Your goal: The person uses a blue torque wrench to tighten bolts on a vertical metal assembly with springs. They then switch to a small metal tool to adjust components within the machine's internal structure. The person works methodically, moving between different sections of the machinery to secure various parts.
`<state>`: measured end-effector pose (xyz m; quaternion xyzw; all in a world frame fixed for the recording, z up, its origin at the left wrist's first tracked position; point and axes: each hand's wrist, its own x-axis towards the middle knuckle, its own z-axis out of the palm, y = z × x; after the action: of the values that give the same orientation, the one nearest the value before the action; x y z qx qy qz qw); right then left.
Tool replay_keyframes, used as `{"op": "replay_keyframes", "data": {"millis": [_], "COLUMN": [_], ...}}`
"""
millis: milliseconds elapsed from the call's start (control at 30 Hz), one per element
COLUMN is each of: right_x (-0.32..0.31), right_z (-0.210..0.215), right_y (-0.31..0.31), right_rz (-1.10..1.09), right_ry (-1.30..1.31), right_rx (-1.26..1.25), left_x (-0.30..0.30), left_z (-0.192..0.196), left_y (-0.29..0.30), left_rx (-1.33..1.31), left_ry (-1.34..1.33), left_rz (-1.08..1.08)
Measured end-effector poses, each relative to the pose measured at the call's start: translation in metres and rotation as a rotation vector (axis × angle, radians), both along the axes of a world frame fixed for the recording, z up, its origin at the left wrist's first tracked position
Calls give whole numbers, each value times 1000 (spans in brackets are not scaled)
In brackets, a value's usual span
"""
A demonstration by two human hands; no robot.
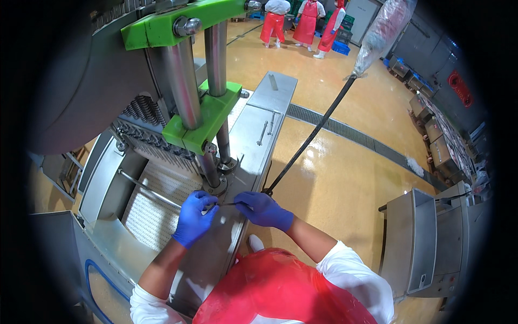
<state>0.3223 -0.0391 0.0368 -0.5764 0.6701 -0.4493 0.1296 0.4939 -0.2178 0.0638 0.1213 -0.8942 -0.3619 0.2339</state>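
My left hand [193, 218], in a blue glove, is closed with thumb and fingers pinching one end of a thin, dark metal rod [227, 204]. The other end disappears into my right hand [265, 210], also blue-gloved, its fingers curled round it. Both hands hover over the steel ledge [208, 254] of a machine, just in front of the base of an upright steel column [208, 167]. Farther along the ledge lie a wrench [262, 133] and other slim metal tools. A bank of thin needles [164, 154] hangs to the left of the columns.
Green clamp blocks [202, 127] join the steel columns. A white perforated belt [148, 218] lies under the needles, crossed by a metal bar [148, 188]. Close on my right a black pole [318, 129] leans outward. Steel cabinets [402, 243] stand at right; several people in red aprons [309, 24] stand far off.
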Motion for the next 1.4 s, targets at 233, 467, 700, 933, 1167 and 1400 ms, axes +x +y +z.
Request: {"op": "replay_keyframes", "data": {"millis": [233,467,700,933,1167,1400], "right_x": [4,2,11,6,4,3], "right_z": [3,-13,4,0,-8,-16], "right_y": [2,-1,3,5,11,15], "right_rz": [-22,-60,-62,-100,-99,-98], "right_ry": [-99,-228,-239,-160,-183,-339], "right_rx": [-44,-93,174,170,139,235], "left_x": [-1,13,18,18,22,20], "left_z": [2,7,7,6,-5,1], "left_y": [17,10,-2,-1,0,-3], "left_rx": [914,1218,1,-2,-45,-398], "left_ry": [-26,-163,120,144,37,88], "left_rz": [140,46,-128,-97,-71,-174]}}
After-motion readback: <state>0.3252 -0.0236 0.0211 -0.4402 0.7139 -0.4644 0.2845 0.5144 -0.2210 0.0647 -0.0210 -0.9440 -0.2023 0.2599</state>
